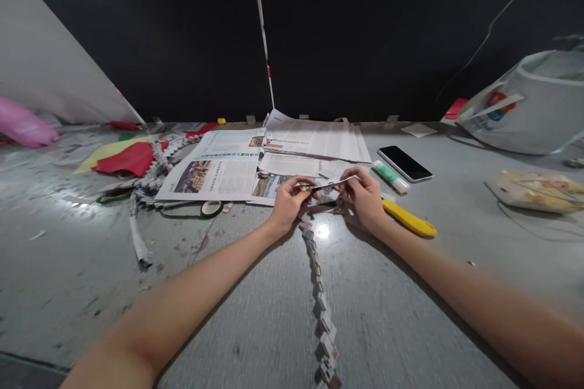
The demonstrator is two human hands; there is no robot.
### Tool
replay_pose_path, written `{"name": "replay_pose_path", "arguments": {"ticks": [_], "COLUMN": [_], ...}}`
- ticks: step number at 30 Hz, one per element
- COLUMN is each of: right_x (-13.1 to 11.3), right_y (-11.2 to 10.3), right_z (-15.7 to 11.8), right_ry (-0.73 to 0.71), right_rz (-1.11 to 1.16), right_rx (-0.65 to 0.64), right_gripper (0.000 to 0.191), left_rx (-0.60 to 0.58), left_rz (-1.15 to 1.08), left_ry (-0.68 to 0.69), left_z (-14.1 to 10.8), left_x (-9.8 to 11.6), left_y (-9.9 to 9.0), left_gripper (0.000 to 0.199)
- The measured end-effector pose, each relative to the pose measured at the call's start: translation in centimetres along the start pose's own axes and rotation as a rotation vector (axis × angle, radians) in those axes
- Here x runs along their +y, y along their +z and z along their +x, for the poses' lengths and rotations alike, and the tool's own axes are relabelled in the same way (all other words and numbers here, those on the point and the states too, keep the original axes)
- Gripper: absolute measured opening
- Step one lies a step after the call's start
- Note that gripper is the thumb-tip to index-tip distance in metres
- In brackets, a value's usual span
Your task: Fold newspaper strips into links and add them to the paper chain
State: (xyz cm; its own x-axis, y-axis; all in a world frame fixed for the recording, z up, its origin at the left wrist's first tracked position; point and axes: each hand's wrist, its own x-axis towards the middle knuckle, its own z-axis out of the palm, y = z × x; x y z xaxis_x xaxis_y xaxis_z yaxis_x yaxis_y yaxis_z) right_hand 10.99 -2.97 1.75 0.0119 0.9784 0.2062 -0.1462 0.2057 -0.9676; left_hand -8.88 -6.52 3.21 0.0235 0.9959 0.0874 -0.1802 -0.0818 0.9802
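Observation:
Between my two hands a narrow newspaper strip point(334, 185) is stretched, raised a little off the table. My left hand point(291, 203) is closed on its left end, thumb against fingers. The other end is pinched in my right hand point(365, 194). A folded paper chain point(325, 310), zigzag in shape, runs from beneath my left hand down toward the near edge. Beside my right hand lies a yellow-handled tool point(409, 219), its front part hidden by the hand. Newspaper sheets point(219, 170) lie just beyond my hands.
At right are a glue stick point(390, 176), a phone point(405, 163), a yellowish packet point(533, 190) and a white bag point(529, 103). Leftward lie a tape roll point(212, 209), red paper point(130, 159), more folded chain point(159, 161) and a pink bag point(25, 123). A dark panel point(182, 30) rises behind.

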Motion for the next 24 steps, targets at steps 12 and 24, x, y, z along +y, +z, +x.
{"name": "replay_pose_path", "arguments": {"ticks": [12,24], "right_x": [-0.6,-0.3], "right_y": [0.0,0.1], "right_z": [-0.5,-0.1], "right_ry": [-0.022,-0.011], "right_rz": [-0.109,-0.125], "right_rx": [-0.045,-0.078], "right_gripper": [0.012,0.032], "left_rx": [-0.052,-0.141], "left_rz": [-0.036,0.124], "left_ry": [-0.06,-0.002], "left_z": [-0.2,0.3], "left_x": [-0.1,-0.9], "left_y": [0.0,-0.3], "left_gripper": [0.042,0.056]}}
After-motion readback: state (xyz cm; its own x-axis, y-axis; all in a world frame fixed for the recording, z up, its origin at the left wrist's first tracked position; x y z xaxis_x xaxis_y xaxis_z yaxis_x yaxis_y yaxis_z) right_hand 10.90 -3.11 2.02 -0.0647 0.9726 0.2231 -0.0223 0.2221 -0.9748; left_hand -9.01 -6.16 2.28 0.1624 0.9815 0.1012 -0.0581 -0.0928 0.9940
